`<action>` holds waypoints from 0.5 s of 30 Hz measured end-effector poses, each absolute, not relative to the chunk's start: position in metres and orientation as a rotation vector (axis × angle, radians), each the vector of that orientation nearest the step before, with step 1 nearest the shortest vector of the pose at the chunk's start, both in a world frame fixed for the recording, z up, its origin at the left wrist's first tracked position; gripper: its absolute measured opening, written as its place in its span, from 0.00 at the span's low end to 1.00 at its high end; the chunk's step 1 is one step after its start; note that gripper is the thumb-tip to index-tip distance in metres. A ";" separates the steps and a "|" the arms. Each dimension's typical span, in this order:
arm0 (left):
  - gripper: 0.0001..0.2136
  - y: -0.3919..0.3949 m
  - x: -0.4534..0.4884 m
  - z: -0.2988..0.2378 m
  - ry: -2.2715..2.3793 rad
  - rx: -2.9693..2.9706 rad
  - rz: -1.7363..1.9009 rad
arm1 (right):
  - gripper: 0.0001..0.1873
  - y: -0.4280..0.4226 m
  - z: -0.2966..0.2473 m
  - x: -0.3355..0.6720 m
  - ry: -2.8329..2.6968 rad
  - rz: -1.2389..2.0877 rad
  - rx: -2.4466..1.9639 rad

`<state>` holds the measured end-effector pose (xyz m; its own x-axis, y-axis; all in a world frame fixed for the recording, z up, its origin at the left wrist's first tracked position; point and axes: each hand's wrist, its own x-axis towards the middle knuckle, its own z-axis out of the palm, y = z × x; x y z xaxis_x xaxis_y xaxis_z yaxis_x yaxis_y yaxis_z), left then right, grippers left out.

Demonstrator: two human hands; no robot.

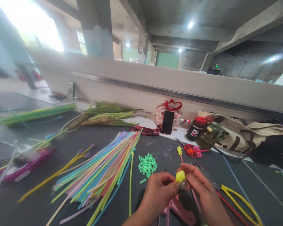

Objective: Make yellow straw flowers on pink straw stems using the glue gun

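My left hand (157, 192) and my right hand (202, 188) meet low in the middle of the head view, both pinched on a small yellow bobbled ball (180, 176) held between the fingertips. A thin stem seems to run down from the ball, hidden behind the fingers. Under my hands lies a pink tool (181, 212) on the dark table (37, 207). Just beyond my left hand sits a pile of short green tube pieces (147, 164).
A fan of long coloured tubes (106, 169) lies to the left. Red scissors (190, 150), a phone (167, 122), a red-capped jar (196, 128), a glass jar (209, 135) and a cloth bag (245, 135) stand behind. Yellow and red strands (240, 201) trail right.
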<state>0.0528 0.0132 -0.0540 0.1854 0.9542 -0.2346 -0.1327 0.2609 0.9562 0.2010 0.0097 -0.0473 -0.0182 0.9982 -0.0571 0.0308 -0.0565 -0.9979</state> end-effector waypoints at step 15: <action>0.17 0.016 0.049 -0.058 0.931 0.801 1.005 | 0.19 0.009 -0.058 0.198 -1.114 1.380 -1.157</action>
<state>0.0489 0.0157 -0.0581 0.2422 0.9342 -0.2618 -0.3324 0.3334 0.8823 0.1978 0.0087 -0.0581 -0.0661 0.9935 -0.0925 -0.1198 -0.0999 -0.9878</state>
